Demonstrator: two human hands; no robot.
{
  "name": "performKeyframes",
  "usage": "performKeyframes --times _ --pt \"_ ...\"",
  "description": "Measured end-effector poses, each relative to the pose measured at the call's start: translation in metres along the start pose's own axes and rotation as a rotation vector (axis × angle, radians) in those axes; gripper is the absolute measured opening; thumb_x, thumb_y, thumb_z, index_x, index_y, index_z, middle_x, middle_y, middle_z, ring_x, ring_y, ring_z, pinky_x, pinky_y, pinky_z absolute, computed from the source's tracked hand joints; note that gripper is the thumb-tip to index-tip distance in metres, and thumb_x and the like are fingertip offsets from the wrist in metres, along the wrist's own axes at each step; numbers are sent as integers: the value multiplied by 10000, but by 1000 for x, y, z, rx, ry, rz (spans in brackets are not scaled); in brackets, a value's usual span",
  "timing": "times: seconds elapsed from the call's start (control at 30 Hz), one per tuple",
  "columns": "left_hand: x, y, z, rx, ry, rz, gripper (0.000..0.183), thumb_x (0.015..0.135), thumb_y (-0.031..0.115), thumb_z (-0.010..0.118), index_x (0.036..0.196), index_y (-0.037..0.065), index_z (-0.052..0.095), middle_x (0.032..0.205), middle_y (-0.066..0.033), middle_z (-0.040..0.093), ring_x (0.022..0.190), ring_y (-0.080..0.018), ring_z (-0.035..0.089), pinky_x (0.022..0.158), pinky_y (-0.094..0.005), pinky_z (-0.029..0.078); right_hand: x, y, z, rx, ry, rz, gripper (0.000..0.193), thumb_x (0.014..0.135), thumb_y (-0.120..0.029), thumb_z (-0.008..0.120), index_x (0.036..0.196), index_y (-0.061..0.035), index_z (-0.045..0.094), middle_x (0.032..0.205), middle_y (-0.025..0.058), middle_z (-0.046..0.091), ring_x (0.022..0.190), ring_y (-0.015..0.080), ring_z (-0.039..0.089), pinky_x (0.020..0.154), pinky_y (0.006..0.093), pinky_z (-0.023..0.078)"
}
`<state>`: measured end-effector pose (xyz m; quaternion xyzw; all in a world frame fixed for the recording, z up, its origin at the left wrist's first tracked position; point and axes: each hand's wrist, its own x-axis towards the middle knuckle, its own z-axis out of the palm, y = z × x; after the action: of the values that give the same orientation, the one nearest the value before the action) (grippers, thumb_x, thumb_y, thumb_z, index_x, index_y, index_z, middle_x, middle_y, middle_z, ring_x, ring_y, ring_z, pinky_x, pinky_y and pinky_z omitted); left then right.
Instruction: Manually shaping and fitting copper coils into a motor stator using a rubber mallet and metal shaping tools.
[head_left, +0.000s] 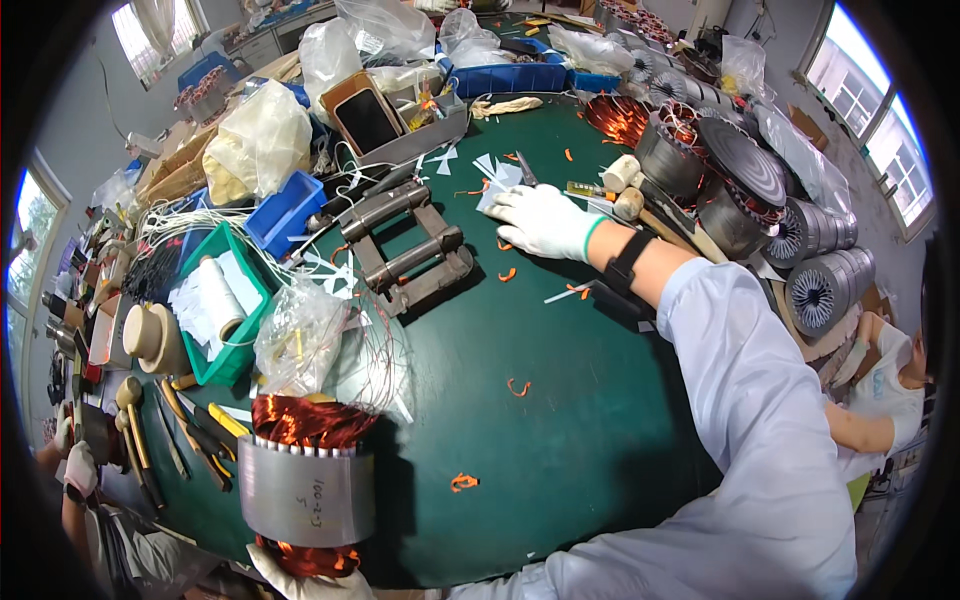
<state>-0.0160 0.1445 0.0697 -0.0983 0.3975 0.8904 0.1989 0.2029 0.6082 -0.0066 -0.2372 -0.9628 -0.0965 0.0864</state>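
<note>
A motor stator point(306, 490), a grey metal cylinder with copper windings at both ends, stands at the near left. My gloved left hand point(305, 580) grips its lower copper winding; most of the fingers are hidden beneath it. My right hand point(545, 225), in a white glove, is stretched out to the far middle of the green table. Its fingers lie slightly apart over white paper slips point(504, 174). A dark pointed blade point(525, 166) sticks out just beyond that hand; the rest of that tool is hidden.
A dark metal frame point(405, 245) lies left of centre. Beside it are a green tray point(255, 335), a blue bin point(285, 212) and a clear plastic bag point(305, 335). Mallets and hand tools line the left. More stators point(675, 155) crowd the right. Orange scraps point(518, 387) dot the table point(560, 450). Other people work at both sides.
</note>
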Motion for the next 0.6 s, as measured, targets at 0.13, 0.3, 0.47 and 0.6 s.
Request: performKeyframes --times 0.13,0.3,0.47,0.6 --pt "12 7 -23 2 -427 -265 442 1049 369 516 1446 176 497 1436 -89 540 1210 -286 560 963 -489 504 -40 33 -4 -169 -75 -106 416 1005 -304 482 1306 -51 617 1331 148 619 1231 314 581 937 433 503" --pt "7 -1 -12 167 -91 -78 531 1020 276 579 1516 224 395 1481 -107 477 1239 -316 535 968 -512 505 -49 56 -45 -50 -333 78 404 1026 -320 412 1251 -92 657 1307 173 612 1146 333 612 920 450 513" --pt "18 -7 -45 620 -245 238 742 951 43 635 1568 248 277 1526 -161 386 1245 -329 521 975 -501 515 22 71 -48 378 -275 575 708 993 -485 473 1453 52 435 1433 278 504 1289 405 545 1045 479 464" --pt "18 -6 -47 664 -219 250 639 990 148 612 1552 244 324 1523 -144 413 1240 -334 528 964 -516 513 82 96 10 343 -412 781 954 923 -652 478 1556 32 274 1551 277 381 1399 458 426 1147 501 368"
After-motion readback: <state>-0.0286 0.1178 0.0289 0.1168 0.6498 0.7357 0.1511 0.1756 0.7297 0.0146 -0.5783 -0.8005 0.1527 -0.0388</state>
